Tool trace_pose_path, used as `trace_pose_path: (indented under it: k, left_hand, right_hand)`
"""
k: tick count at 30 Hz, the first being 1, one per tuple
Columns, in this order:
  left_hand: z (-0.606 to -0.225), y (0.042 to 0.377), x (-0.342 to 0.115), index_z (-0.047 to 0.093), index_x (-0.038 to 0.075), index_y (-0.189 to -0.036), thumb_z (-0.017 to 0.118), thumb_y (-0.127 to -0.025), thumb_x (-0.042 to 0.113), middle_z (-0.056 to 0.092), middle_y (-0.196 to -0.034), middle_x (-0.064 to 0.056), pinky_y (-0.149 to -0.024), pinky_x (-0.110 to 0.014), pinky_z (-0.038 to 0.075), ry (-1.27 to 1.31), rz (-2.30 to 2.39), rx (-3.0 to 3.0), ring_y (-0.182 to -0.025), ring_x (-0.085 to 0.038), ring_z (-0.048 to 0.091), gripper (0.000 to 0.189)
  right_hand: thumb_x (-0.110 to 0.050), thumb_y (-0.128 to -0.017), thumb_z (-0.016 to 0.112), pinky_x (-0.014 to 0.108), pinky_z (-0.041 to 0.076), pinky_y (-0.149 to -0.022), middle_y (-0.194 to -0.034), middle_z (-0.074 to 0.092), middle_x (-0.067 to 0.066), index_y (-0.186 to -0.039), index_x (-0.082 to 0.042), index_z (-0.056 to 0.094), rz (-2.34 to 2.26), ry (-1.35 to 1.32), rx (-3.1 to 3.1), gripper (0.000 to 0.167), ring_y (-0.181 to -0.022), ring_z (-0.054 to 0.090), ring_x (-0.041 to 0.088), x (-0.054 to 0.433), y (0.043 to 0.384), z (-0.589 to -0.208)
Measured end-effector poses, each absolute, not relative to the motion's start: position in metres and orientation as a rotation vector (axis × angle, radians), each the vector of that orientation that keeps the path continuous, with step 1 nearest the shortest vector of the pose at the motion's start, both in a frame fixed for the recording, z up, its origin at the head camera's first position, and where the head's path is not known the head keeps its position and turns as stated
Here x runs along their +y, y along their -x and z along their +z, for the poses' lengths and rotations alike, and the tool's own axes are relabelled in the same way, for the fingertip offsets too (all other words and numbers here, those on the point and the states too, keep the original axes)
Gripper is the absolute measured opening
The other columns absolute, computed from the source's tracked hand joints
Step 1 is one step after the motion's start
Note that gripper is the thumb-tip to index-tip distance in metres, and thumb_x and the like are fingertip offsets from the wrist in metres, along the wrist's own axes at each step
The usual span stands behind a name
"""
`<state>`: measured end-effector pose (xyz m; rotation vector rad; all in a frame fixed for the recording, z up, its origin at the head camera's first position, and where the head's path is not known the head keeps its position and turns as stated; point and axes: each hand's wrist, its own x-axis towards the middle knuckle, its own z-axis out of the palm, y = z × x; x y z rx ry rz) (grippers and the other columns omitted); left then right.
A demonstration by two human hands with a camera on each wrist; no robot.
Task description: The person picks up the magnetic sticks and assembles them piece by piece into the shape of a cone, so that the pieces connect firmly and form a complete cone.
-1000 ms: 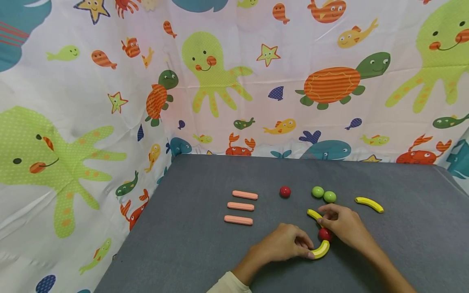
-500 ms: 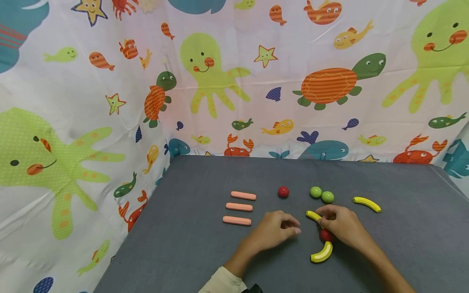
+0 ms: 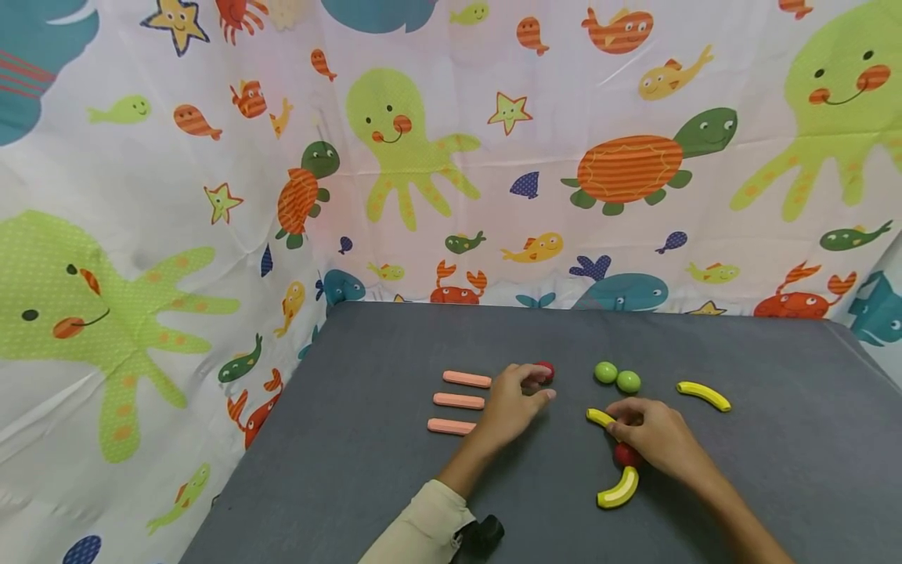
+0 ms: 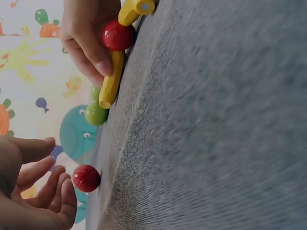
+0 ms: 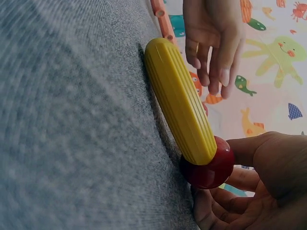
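My left hand (image 3: 511, 407) hovers over the table with loosely bent fingers, beside a lone red ball (image 4: 87, 178). In the left wrist view its fingertips are close to that ball; whether they touch it I cannot tell. My right hand (image 3: 658, 435) pinches a curved yellow rod (image 3: 598, 417) between thumb and fingers, partly covering it. This rod's near end meets another red ball (image 3: 625, 454). A second curved yellow rod (image 3: 618, 489) extends from the ball's near side, making a wavy chain on the table.
Two green balls (image 3: 616, 377) sit together behind my right hand. A third curved yellow rod (image 3: 704, 395) lies to their right. Three straight pink rods (image 3: 459, 400) lie left of my left hand, one partly covered. A patterned curtain (image 3: 437, 157) hangs behind the grey table (image 3: 338, 470).
My left hand has let go of the near curved yellow rod and moved back and left to the lone red ball. My right hand stays on its curved yellow rod.
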<state>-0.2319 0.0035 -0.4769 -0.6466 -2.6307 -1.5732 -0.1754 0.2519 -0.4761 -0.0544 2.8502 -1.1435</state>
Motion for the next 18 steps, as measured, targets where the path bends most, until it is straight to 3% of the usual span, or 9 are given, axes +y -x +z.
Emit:
trace_pose_path:
  k: [5,11,18]
  left_hand:
    - [-0.477,0.245,0.008,0.072,0.006,-0.132,0.079,-0.097,0.017,0.065,-0.128,-0.014,-0.098,-0.037,0.052,0.558,-1.596,-2.636,-0.118,-0.029,0.062,0.037]
    - [-0.482,0.258,0.011,0.066,0.009,-0.144,0.08,-0.096,0.019,0.061,-0.142,-0.013,-0.109,-0.051,0.045,0.539,-1.465,-2.724,-0.131,-0.033,0.055,0.051]
    - [-0.487,0.263,0.012,0.067,0.01,-0.144,0.081,-0.095,0.021,0.064,-0.14,-0.011,-0.107,-0.046,0.046,0.608,-1.332,-2.837,-0.129,-0.028,0.058,0.052]
  right_hand:
    - [-0.023,-0.095,0.079,0.033,0.05,-0.07,-0.089,0.072,-0.002,-0.113,-0.005,0.078,-1.139,0.051,2.857,0.025,-0.084,0.063,0.015,0.252,0.176,-0.478]
    - [-0.024,-0.094,0.08,0.035,0.052,-0.073,-0.093,0.075,0.0,-0.113,-0.005,0.079,-1.137,0.057,2.861,0.026,-0.086,0.066,0.016,0.251,0.175,-0.479]
    - [-0.022,-0.094,0.08,0.032,0.051,-0.071,-0.092,0.075,-0.001,-0.112,-0.006,0.079,-1.14,0.068,2.869,0.025,-0.085,0.065,0.015,0.252,0.176,-0.48]
